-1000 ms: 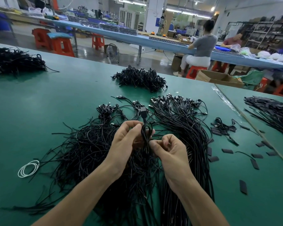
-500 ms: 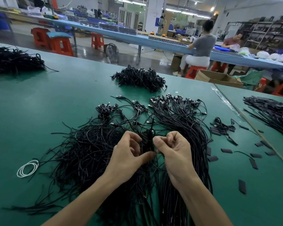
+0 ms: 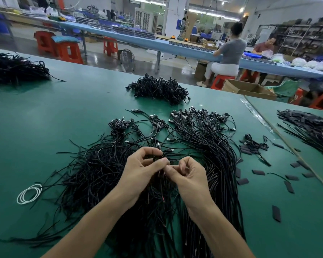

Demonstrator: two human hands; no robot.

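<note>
Where both hands meet above the middle of the counter [image 3: 45, 118], one black cable [image 3: 158, 157] sits coiled small between them: left hand [image 3: 138, 174] curled, thumb and fingers pinching the coil; right hand [image 3: 190, 177] curled, thumb and forefinger pinching at the coil's lower side. Beneath and around: loose cables [image 3: 213, 146], fanned from the near edge out to their plugs, covering the counter under both wrists. Left: the widest stretch of green surface, a white cord ring [image 3: 19, 198] lying on it. Right: scattered black tabs [image 3: 258, 172], then a seam [image 3: 287, 144] running diagonally against a neighbouring surface. Far side: tied bundles [image 3: 158, 89] near the far edge; another heap [image 3: 15, 68] at the far left
</note>
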